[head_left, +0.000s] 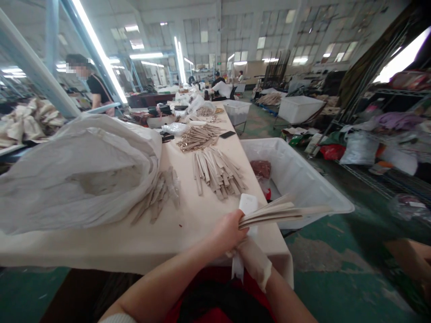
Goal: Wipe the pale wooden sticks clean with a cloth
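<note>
We have the bundle (269, 213) of pale strips up at the table's near right corner, its far ends reaching past the edge of the table (202, 244) and, in our view, across the white bin (303, 186). To handle it well, we should grip all the layers evenly near the held end, since the far ends fan apart and single strips could slip out. Evening up those ends and steadying them with a light second touch seems wise; squeezing too hard might crease them. We would also do well to mind the white block (248, 202) just behind the bundle, which could snag a stray strip.

Our left hand (230, 231) has its fingers clamped round the near end of the bundle. Our right hand (251, 256), in a cream cover, sits low beside it; its fingers are hidden, so we cannot tell how they stand. The loose pile (218, 175) lies farther up the table, apart from both hands.
</note>
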The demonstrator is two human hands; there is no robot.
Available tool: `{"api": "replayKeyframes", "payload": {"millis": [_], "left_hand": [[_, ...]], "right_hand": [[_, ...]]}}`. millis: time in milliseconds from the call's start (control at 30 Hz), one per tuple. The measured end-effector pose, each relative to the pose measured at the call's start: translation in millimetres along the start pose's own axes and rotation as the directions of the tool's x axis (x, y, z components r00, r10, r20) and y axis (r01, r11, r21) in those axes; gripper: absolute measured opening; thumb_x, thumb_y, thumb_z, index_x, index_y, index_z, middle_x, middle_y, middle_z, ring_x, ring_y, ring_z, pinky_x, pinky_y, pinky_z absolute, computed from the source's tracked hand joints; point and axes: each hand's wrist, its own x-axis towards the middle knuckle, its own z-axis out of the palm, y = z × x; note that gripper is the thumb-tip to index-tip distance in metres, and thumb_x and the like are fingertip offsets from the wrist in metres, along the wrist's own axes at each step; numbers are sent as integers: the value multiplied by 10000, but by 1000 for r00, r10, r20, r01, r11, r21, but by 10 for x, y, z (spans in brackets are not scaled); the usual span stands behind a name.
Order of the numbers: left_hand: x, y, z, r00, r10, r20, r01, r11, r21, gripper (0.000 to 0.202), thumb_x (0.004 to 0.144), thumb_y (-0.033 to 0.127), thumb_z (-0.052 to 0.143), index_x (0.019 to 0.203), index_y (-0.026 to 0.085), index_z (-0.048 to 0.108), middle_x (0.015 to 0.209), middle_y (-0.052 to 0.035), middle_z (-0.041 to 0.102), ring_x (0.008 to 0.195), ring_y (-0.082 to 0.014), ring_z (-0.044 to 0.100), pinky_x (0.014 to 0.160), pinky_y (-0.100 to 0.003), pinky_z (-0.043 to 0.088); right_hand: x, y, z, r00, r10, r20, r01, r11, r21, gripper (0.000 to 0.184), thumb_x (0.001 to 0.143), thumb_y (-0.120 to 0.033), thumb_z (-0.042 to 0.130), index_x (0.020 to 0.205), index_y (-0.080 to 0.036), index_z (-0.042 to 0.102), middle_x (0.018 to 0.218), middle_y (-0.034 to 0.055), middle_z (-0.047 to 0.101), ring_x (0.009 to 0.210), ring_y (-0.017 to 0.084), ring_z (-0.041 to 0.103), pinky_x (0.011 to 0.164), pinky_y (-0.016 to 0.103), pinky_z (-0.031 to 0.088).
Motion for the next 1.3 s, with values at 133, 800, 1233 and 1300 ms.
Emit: {"api": "replayKeyframes", "payload": {"millis": [133, 800, 1233, 1300], "left_hand": [[119, -43, -51, 995, -8, -101, -31, 923, -383, 82, 680, 183, 522, 713, 173, 447, 592, 53, 445, 560, -83, 440, 517, -188, 334], [244, 45, -374, 995, -4, -98, -57, 786, -615, 138, 704, 103, 490, 733, 176, 376, 571, 74, 456, 450, -51, 505, 407, -150, 348], [511, 28, -114, 999, 31, 36, -12, 900, -435, 141, 763, 290, 484, 743, 179, 398, 553, 86, 411, 343, -17, 318, 330, -148, 222], [387, 6, -114, 998, 41, 55, -10, 875, -485, 188, 810, 365, 406, 779, 181, 387, 600, 73, 446, 330, -12, 300, 318, -153, 203]], "right_hand": [[-93, -85, -42, 993, 57, 101, -81, 965, 248, 272, 703, -396, 659, 771, -146, 577, 567, -66, 416, 419, 30, 290, 410, 176, 291], [-235, -176, -236, 984, 19, 179, -104, 870, 482, 237, 689, -360, 664, 712, -137, 588, 596, -40, 387, 462, 47, 256, 408, 174, 253], [-239, -287, -253, 990, -82, -114, 120, 920, 373, 271, 649, -388, 704, 652, -164, 552, 523, -44, 461, 434, 60, 375, 418, 188, 330], [-164, -425, -394, 980, -124, -159, 184, 874, 450, 337, 654, -450, 684, 604, -169, 504, 460, -69, 386, 372, 44, 292, 350, 176, 267]]}}
